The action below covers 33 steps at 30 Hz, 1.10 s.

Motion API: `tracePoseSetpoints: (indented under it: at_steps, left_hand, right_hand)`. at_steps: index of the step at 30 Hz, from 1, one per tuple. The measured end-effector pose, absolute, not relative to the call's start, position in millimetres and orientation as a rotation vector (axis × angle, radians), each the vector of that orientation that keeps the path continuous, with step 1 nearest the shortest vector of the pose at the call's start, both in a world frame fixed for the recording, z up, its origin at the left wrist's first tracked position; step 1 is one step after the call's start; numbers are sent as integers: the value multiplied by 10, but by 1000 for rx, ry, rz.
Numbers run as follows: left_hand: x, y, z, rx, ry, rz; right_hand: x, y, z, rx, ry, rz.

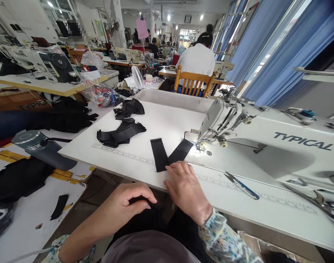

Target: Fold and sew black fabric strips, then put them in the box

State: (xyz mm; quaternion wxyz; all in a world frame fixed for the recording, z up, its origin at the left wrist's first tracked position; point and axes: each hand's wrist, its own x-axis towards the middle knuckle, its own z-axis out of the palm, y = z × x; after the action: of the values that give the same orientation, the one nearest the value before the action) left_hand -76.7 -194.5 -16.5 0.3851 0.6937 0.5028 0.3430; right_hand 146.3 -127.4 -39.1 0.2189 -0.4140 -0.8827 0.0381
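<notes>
A black fabric strip (180,152) runs from beside the needle area of a white sewing machine (219,117) down to my right hand (185,188). My right hand is bent over its near end at the table edge, fingers together, covering part of it. Another black strip (159,155) lies left of it, and the two form a V. My left hand (134,201) is curled in front of the table edge above my lap. Something dark shows between its thumb and fingers; cloth or clothing behind, I cannot tell which.
Two heaps of black fabric pieces (121,134) lie on the white table (172,117), near a printed ruler scale (123,153). Blue-handled thread snips (242,185) and scissors (320,201) lie on the right. A dark bottle (45,149) stands left. Ahead, a person sits on a wooden chair (194,82).
</notes>
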Motion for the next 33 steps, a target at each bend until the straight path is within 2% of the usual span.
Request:
tracePoseSetpoints:
  at_steps: [8, 14, 17, 25, 33]
  left_hand:
    - [-839, -2114, -444, 1796, 1284, 899]
    - [-742, -2147, -256, 2043, 1071, 1023]
    - [-642, -2113, -136, 2192, 1026, 1037]
    - [20, -1722, -29, 2312, 758, 868]
    - [1087, -1537, 15, 2236, 542, 433]
  right_hand:
    - [1238, -1424, -569, -916, -2411, 253]
    - [1380, -1420, -271, -972, -2102, 850]
    - [1586, -1524, -100, -1062, -1994, 1018]
    - [2258, -1980, -52, -1258, -1911, 866]
    - [2987, -2416, -117, -1415, -1818, 780]
